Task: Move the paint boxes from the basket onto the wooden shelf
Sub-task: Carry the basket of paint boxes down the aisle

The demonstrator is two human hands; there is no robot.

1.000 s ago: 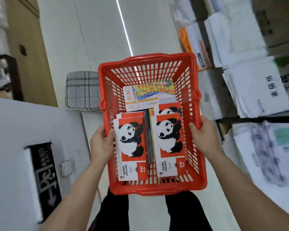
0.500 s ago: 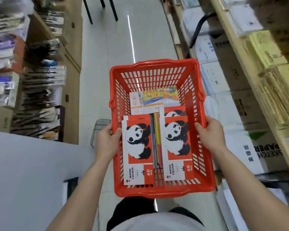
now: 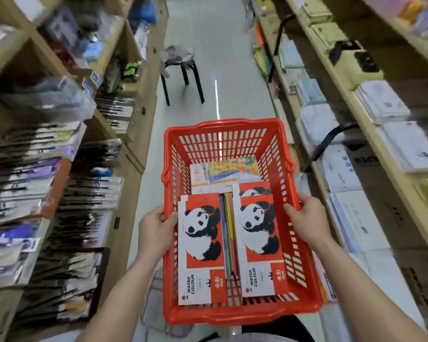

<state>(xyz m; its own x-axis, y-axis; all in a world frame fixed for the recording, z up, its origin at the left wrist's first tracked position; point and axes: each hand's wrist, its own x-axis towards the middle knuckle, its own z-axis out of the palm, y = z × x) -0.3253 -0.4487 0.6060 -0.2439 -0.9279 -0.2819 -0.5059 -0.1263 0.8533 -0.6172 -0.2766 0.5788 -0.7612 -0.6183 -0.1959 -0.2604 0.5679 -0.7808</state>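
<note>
I carry a red plastic basket (image 3: 223, 134) in front of me in a shop aisle. My left hand (image 3: 156, 230) grips its left rim and my right hand (image 3: 307, 220) grips its right rim. Inside lie two stacks of red and white panda water colour paint boxes, the left stack (image 3: 200, 245) and the right stack (image 3: 257, 240), with thin boxes standing on edge (image 3: 229, 233) between them. A colourful box (image 3: 223, 172) lies flat behind them. Wooden shelves (image 3: 351, 95) run along my right side.
More wooden shelves (image 3: 101, 114) packed with brushes and packets line the left side. A black stool (image 3: 181, 72) with a grey bundle on it stands in the aisle ahead. Stacked paper pads (image 3: 381, 102) fill the right shelves. A black curved bracket (image 3: 329, 141) sticks out near the basket.
The view has swung up from the floor and lower shelves along the aisle. The stool and both shelf rows have come into sight. Both hands keep their hold on the basket.
</note>
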